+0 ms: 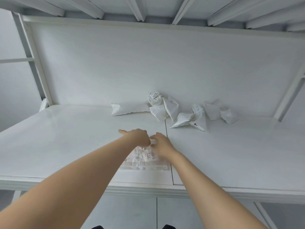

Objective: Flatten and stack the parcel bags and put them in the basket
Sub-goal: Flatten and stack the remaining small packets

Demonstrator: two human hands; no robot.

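1 wide-angle head-worn camera looks forward and down across the white worktop (pixel 231 154) toward its back panel (pixel 148 63), close above it.

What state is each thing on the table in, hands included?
Flat parcel bag, lying flattened, label up, partly under both hands.
Left hand, on the bag's far edge; grip unclear.
Right hand, beside it, fingers curled; grip unclear.
Padded bag, puffed, not flattened.
Crumpled bags, heaped, not flattened.
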